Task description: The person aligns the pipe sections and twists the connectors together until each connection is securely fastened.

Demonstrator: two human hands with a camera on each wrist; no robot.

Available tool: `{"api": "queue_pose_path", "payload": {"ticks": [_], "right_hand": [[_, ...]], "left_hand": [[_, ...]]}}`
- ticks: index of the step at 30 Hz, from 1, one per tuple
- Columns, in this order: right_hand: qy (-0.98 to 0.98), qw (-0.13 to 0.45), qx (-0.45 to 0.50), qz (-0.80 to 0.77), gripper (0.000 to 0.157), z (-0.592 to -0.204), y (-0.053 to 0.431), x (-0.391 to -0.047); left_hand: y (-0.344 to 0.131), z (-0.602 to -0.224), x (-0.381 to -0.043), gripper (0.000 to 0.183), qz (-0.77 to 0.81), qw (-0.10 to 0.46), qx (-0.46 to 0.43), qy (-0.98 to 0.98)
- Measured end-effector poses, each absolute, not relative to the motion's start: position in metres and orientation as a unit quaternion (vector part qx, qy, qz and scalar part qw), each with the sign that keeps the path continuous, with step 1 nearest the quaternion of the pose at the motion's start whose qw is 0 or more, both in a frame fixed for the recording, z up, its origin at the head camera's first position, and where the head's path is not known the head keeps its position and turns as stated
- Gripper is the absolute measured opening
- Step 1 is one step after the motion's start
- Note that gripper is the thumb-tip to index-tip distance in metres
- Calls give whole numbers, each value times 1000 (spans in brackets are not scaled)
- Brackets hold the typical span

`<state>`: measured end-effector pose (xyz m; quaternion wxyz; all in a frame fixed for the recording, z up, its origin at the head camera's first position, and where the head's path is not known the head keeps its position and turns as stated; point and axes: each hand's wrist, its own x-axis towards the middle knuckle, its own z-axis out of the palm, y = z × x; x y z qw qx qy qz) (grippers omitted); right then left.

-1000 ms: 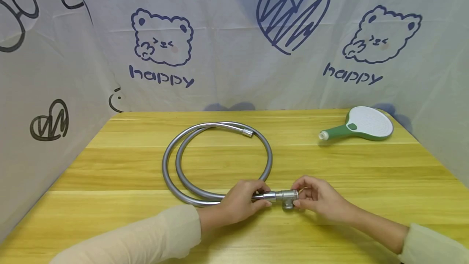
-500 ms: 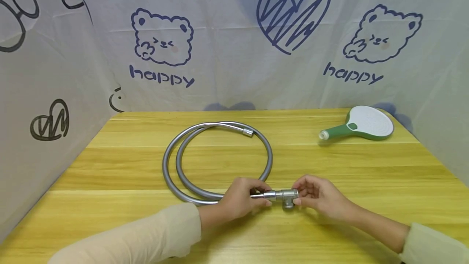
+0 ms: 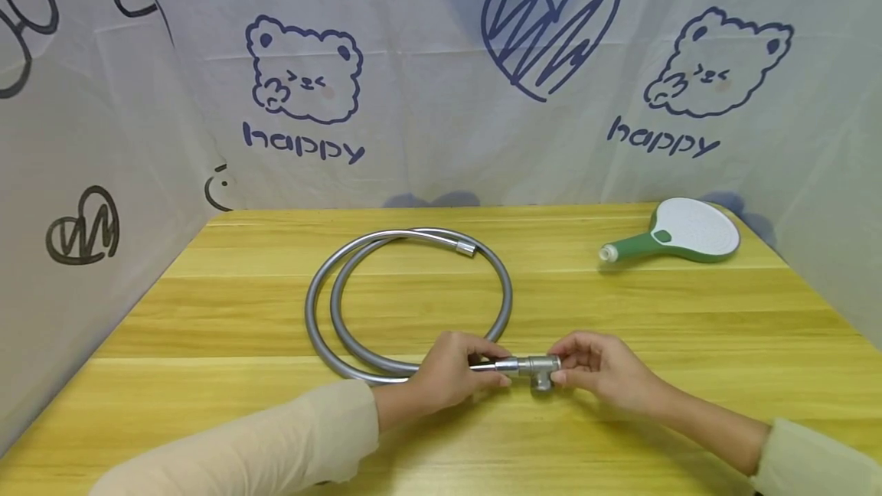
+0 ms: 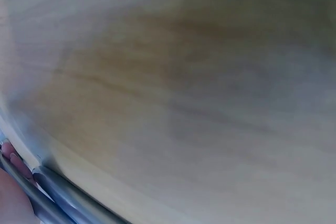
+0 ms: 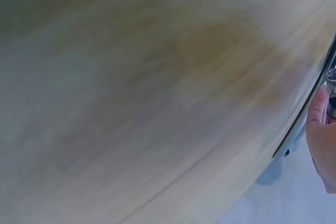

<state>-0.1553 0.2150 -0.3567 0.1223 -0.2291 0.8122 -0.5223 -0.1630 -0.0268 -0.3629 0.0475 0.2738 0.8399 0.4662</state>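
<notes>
A silver shower hose point(image 3: 508, 293) lies in loops on the wooden table. My left hand point(image 3: 451, 375) grips it just behind its chrome end nut point(image 3: 507, 367). That nut meets a T-shaped metal fitting point(image 3: 543, 366), whose short outlet points toward me. With thumb and fingers, my right hand point(image 3: 606, 375) pinches the fitting's far right end. In the left wrist view, the hose point(image 4: 68, 198) and fingertips show only in the lower left corner. Part of the fitting point(image 5: 332, 80), with threads visible, appears beside the thumb at the right wrist view's edge.
A green and white shower head point(image 3: 696, 232) lies at the back right, handle toward the left. The hose's other chrome end point(image 3: 465, 249) rests at the back of the coil. White cloth walls point(image 3: 427, 98) with drawings enclose the table point(image 3: 207, 419) at the back and sides.
The fitting and hose end keep their place, and both hands stay on them with only tiny finger shifts. The shower head has not moved.
</notes>
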Motion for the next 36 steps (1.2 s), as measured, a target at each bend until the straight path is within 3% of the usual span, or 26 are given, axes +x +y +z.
{"api": "queue_pose_path", "payload": {"ticks": [26, 36], "right_hand": [[756, 141, -267, -581, 28, -361, 215, -156], [734, 184, -271, -594, 32, -358, 219, -156]], "left_hand": [[-25, -361, -161, 25, 450, 47, 259, 853], [-25, -361, -161, 24, 444, 45, 259, 857]]}}
